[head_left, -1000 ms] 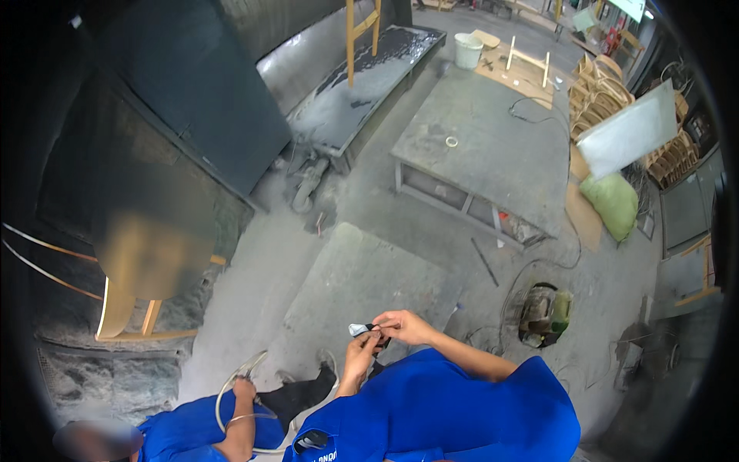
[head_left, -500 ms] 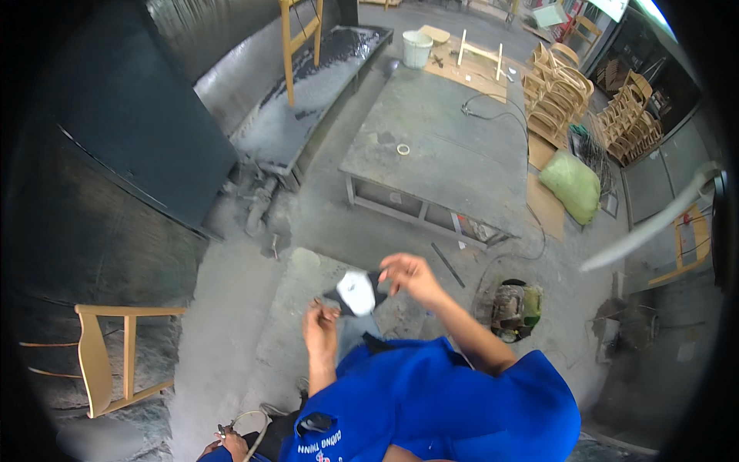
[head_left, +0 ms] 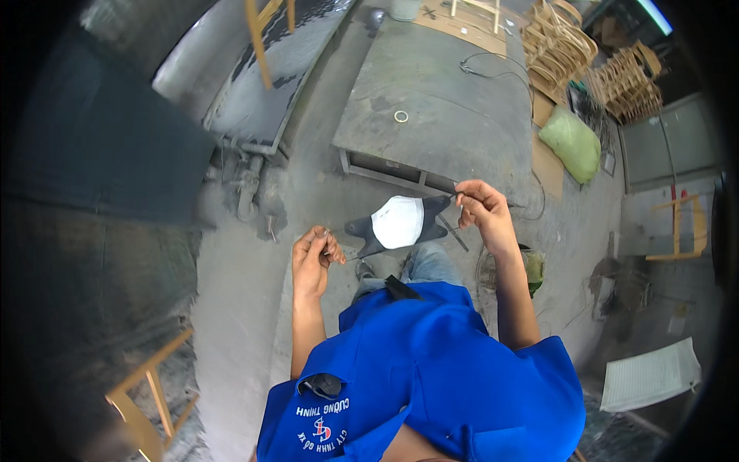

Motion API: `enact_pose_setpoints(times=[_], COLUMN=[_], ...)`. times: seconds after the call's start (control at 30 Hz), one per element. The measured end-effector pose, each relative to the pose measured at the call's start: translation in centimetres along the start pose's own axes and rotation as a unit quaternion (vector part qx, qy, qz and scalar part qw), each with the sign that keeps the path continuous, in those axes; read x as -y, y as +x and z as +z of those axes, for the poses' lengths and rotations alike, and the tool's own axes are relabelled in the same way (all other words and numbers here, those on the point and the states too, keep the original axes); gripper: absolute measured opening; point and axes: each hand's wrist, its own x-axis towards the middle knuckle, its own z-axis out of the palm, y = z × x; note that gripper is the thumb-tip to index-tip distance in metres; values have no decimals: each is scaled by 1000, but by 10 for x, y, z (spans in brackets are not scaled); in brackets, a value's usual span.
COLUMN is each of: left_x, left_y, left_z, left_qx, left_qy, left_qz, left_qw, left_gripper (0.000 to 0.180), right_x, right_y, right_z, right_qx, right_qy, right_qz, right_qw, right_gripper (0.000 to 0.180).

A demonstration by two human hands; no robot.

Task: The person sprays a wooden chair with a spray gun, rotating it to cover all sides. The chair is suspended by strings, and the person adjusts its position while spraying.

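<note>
Workshop floor of grey concrete (head_left: 254, 323), dusty, seen from above. Centre of frame: one face mask (head_left: 399, 222), white cup with black side wings, stretched level between two hands above the person's knees. Left hand (head_left: 314, 254), centre left: fingers curled together, thumb and fingertips pinching the mask's thin strap just beside the black wing on that side. Right hand (head_left: 482, 211), centre right: fingers bent, thumb and forefinger pinching the strap at the opposite wing. Lower centre: blue short-sleeved shirt (head_left: 431, 377) and blue jeans (head_left: 428, 263) of the person. Upper centre: low grey metal table (head_left: 439, 115), bearing one small pale ring (head_left: 401, 116) and a dark cable (head_left: 493, 65) near its far edge. Upper left: long grey slab (head_left: 277, 69) with a wooden upright (head_left: 259, 42) standing on it. Upper right: stacked wooden chair frames (head_left: 593, 54) and a green sack (head_left: 571, 142). Lower left: wooden chair frame (head_left: 150, 396). Lower right: white ribbed panel (head_left: 650, 375).
</note>
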Motion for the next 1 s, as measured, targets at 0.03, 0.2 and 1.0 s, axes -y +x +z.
enact_pose_setpoints(times=[0.03, 0.2, 1.0], left_x=[-1, 2, -159], left_y=[18, 103, 576], left_z=[6, 42, 585], left_qx=[4, 25, 517], left_qy=[4, 9, -58], left_qz=[-4, -30, 272], left_qw=[1000, 999, 809], left_gripper=[15, 14, 27], right_x=[-1, -14, 441], right_y=[12, 74, 596], right_z=[-7, -55, -395], right_qx=[-13, -47, 503], right_qy=[-9, 3, 190], right_qz=[10, 46, -291], right_qw=[1000, 998, 792], right_gripper=[19, 18, 20])
